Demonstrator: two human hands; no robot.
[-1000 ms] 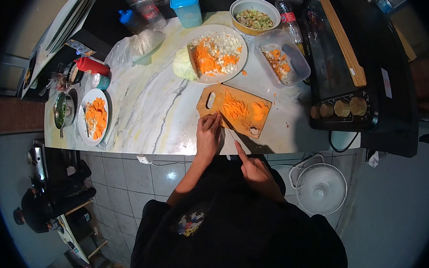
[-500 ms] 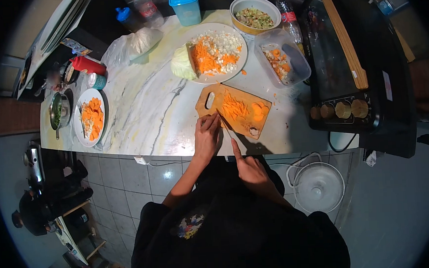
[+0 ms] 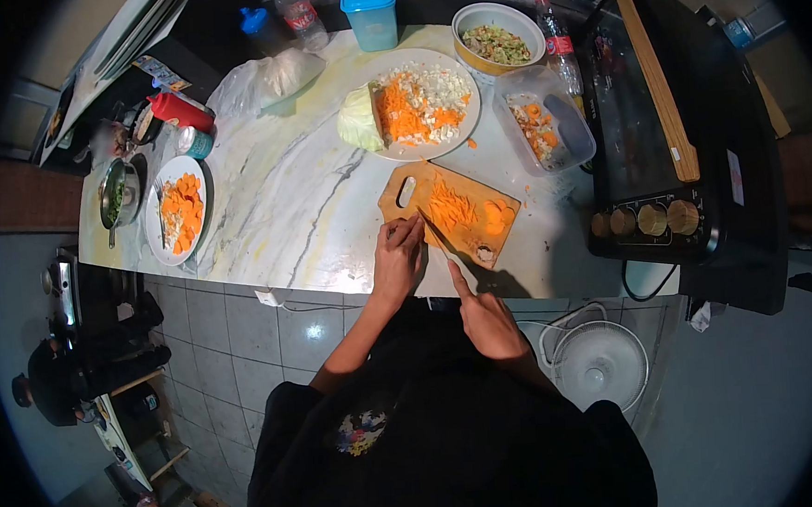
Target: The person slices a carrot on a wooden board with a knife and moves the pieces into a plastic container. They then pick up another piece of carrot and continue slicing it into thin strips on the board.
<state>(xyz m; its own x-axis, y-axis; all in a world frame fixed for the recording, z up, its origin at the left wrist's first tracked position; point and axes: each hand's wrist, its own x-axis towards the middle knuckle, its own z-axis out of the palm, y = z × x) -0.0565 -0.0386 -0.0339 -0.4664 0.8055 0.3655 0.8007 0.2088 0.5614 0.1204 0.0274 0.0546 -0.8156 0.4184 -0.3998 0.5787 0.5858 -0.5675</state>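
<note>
A wooden cutting board lies on the counter with carrot strips across its middle and round carrot slices toward its right side. Over the near left edge of the board is my left hand, fingers bunched together; whatever they press on is hidden. My right hand grips a knife, its index finger stretched along it. The blade slants up and left, its tip close beside my left fingertips. A small pale piece sits at the board's near right corner.
Behind the board stands a large plate of chopped vegetables with a cabbage piece. Right of it are a plastic tub and a black oven. A white plate with carrots is left. A fan stands below; another person is far left.
The view has shifted slightly, so the counter items appear a little to the right. My right hand and the knife sit slightly farther right; my left hand keeps its bunched grip at the board.
</note>
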